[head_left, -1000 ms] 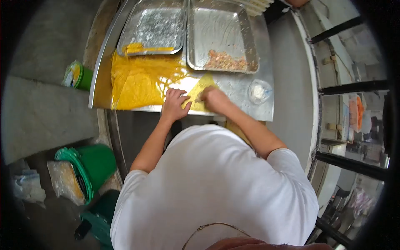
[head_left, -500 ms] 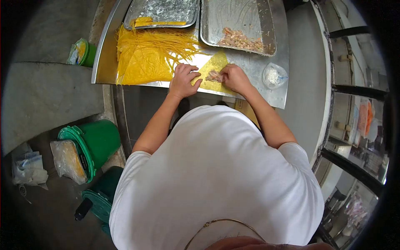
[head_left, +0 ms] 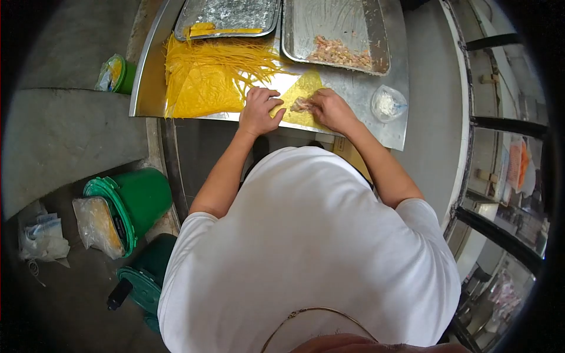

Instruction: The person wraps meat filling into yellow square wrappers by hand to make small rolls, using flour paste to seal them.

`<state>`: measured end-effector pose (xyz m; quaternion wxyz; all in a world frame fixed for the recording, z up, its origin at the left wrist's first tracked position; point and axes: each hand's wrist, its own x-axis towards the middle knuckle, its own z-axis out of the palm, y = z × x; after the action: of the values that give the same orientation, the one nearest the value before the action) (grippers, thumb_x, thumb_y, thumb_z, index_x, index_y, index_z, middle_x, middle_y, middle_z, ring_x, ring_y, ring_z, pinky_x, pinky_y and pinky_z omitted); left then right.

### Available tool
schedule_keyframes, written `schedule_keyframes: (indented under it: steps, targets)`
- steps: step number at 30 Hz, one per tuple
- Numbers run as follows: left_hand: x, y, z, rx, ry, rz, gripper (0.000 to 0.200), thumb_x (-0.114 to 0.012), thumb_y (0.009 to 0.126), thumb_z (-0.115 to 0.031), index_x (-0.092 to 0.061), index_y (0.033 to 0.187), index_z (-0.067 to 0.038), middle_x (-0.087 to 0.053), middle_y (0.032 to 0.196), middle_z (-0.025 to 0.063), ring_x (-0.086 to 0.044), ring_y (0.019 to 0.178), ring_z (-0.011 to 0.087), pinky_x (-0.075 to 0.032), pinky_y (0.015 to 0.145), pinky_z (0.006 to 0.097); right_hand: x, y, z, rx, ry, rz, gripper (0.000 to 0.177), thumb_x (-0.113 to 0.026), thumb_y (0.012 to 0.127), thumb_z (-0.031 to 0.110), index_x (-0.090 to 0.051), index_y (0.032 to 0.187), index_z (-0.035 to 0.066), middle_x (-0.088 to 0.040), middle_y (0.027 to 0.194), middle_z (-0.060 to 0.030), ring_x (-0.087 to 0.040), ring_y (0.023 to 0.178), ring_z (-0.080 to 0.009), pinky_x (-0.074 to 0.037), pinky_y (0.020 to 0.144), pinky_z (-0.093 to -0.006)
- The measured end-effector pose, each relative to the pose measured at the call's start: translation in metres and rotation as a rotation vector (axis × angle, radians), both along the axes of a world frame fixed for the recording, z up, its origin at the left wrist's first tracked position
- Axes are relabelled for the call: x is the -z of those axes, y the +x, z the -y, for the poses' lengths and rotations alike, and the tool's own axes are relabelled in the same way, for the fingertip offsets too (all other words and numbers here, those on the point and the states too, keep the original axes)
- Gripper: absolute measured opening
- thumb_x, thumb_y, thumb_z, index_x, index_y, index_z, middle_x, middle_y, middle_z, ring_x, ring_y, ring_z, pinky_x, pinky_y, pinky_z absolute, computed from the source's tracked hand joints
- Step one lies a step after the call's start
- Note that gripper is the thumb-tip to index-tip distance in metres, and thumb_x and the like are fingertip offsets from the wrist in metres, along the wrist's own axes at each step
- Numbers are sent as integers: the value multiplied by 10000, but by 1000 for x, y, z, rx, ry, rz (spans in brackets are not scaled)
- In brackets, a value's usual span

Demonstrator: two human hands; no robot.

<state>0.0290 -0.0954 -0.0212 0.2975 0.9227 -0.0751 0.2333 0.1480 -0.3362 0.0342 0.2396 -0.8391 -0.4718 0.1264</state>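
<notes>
On the metal table lies a thin yellow wrapper sheet [head_left: 305, 87], roughly triangular, that looks like bean curd skin. A small lump of chopped meat filling [head_left: 302, 105] rests on its middle. My right hand [head_left: 331, 110] has its fingers bent together at the right end of this lump, pressing or pinching it; the fingertips are partly hidden. At the sheet's left edge is my left hand [head_left: 259, 110], fingers curved and apart, with nothing visible in it. Just left of that hand sits a stack of yellow sheets [head_left: 203, 91] with shredded, stringy edges.
A metal tray [head_left: 335, 29] holds more chopped meat filling at its near edge. Beside it, another tray [head_left: 232, 15] holds yellow strips. A clear bag of white stuff [head_left: 387, 105] sits near the table's right end. Green buckets [head_left: 138, 197] stand on the floor at left.
Both hands stay almost in place. The right fingers shift slightly on the filling, which looks a little more gathered. The whole view moves slightly.
</notes>
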Motion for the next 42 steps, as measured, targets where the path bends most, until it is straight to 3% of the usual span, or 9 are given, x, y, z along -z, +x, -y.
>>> schedule_keyframes:
  steps: [5,7,10,15,20,23,29,36,42]
  targets:
    - [-4,-1,1,4,27,35,202,-814,786,-189,-740,957,-111,-698,1094,51,-616,1079,288,-425,1042,465,-18,2,16,71,2,4,223,-670,834,26,-771,1033,13,-699,968,-176,-659,976,-377,-552,872,-447]
    - [-2,0,2,-16,1,62,204,-813,789,-186,-739,963,-109,-701,1079,56,-618,1074,290,-430,1029,461,-32,1,23,324,227,19,193,-641,855,48,-781,982,10,-735,980,-198,-691,956,-380,-564,881,-439]
    - [-8,0,7,-57,-31,102,200,-809,806,-186,-740,973,-101,-701,1024,74,-619,1034,298,-447,964,451,-53,-3,30,555,198,-192,209,-608,877,45,-778,993,9,-748,954,-204,-709,891,-391,-575,859,-456]
    - [-23,-6,32,-230,90,-192,229,-805,826,-237,-753,999,-97,-668,993,95,-599,1018,315,-441,913,453,3,-18,38,627,57,-199,252,-655,874,127,-781,1060,12,-756,971,-224,-724,927,-418,-579,882,-469]
    - [-20,-1,35,-218,71,-335,204,-809,817,-218,-765,975,-96,-663,996,111,-605,1025,323,-446,915,455,-3,-28,17,533,187,-146,272,-723,836,167,-773,1042,-3,-742,1017,-239,-713,967,-415,-579,900,-473]
    - [-13,-1,29,-173,12,-278,184,-820,807,-207,-767,946,-98,-658,978,103,-606,1010,322,-455,909,452,-11,-29,-3,249,24,79,182,-713,841,179,-772,936,35,-699,928,-181,-703,944,-394,-581,879,-484]
    - [-2,-5,13,-70,-129,-177,142,-832,795,-199,-772,889,-112,-657,965,69,-609,991,302,-485,912,424,-2,-7,-7,299,-153,-66,191,-675,856,175,-757,922,16,-716,941,-196,-703,947,-389,-586,854,-482]
    - [0,-6,13,-88,-137,-131,134,-830,791,-199,-773,879,-116,-659,960,57,-610,976,296,-496,895,420,-2,-5,-17,154,-170,100,214,-658,860,171,-778,923,5,-748,908,-207,-722,878,-397,-589,841,-485]
    - [1,-6,13,-83,-146,-79,130,-840,775,-186,-764,856,-117,-659,937,66,-617,943,296,-502,858,419,-17,23,-1,347,-97,-406,190,-692,856,129,-801,945,1,-770,873,-208,-753,794,-301,-602,788,-385]
